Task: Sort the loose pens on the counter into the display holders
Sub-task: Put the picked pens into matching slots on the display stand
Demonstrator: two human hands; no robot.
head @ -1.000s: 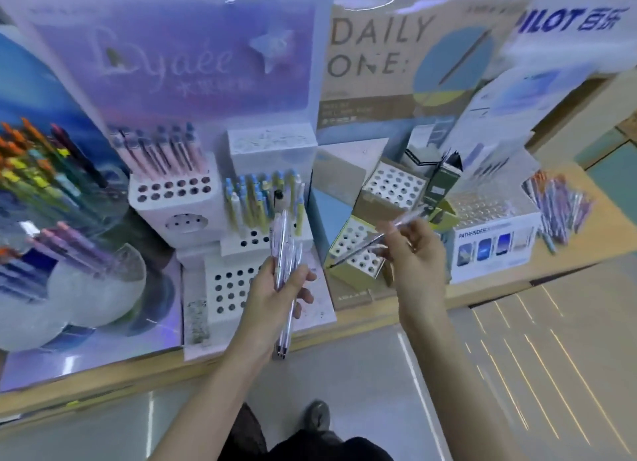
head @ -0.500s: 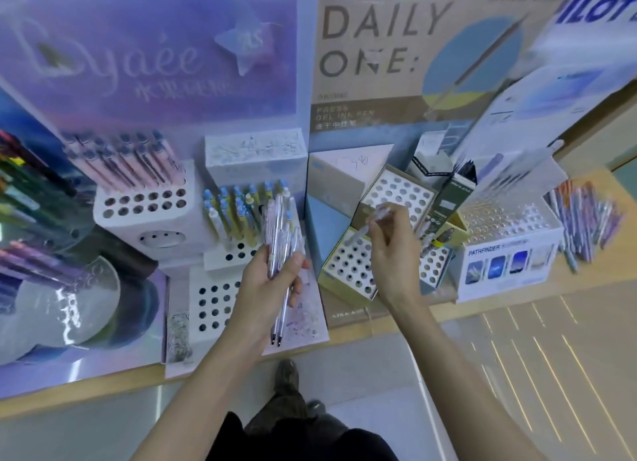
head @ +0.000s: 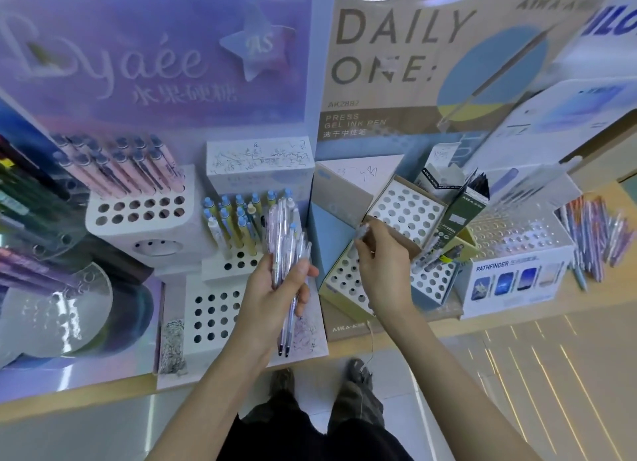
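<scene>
My left hand point(head: 275, 295) grips a bundle of clear pens point(head: 287, 250), held upright over the white perforated holder point(head: 210, 312). My right hand point(head: 382, 267) pinches a single clear pen point(head: 362, 232) by its top end, with the pen standing in the yellow-sided holder point(head: 339, 281); its lower part is hidden behind the hand. A second white hole grid point(head: 406, 212) sits just behind that hand. Loose pens point(head: 596, 233) lie in a pile on the counter at the far right.
Pink pens point(head: 131, 164) stand in a white holder at the left, and blue-capped pens point(head: 238, 215) stand in the middle. A PATHFINDER box point(head: 517, 281) with a clear hole grid sits right of the yellow holder. Tall display cards rise behind. The counter edge point(head: 517, 317) runs in front.
My right hand has lowered its single pen from a slanted hold into the yellow-sided holder. The left hand's bundle has stayed put. The camera has moved closer to the display.
</scene>
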